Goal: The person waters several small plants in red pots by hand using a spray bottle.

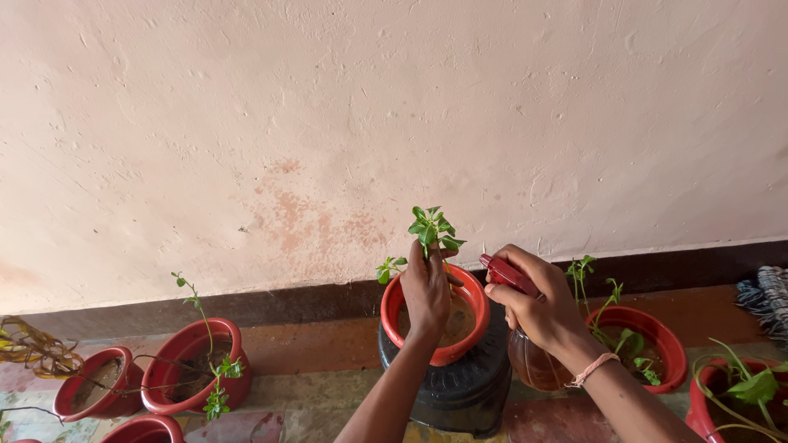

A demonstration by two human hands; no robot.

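Note:
A small green plant [432, 228] grows in a red pot [476, 316] that sits on a black round stand [460, 385] by the wall. My left hand [426, 287] grips the plant's stem just above the pot. My right hand [538, 303] holds a spray bottle [529, 361] with a red nozzle [502, 271] and a brownish clear body, just right of the pot, the nozzle turned toward the plant. A pale thread bracelet circles my right wrist.
A pink plastered wall [394, 123] with a dark skirting rises behind. More red pots with thin plants stand on the floor: two at left [193, 353] [98, 394], one behind my right hand [657, 336], one at the right edge [714, 402]. Striped cloth [767, 295] lies far right.

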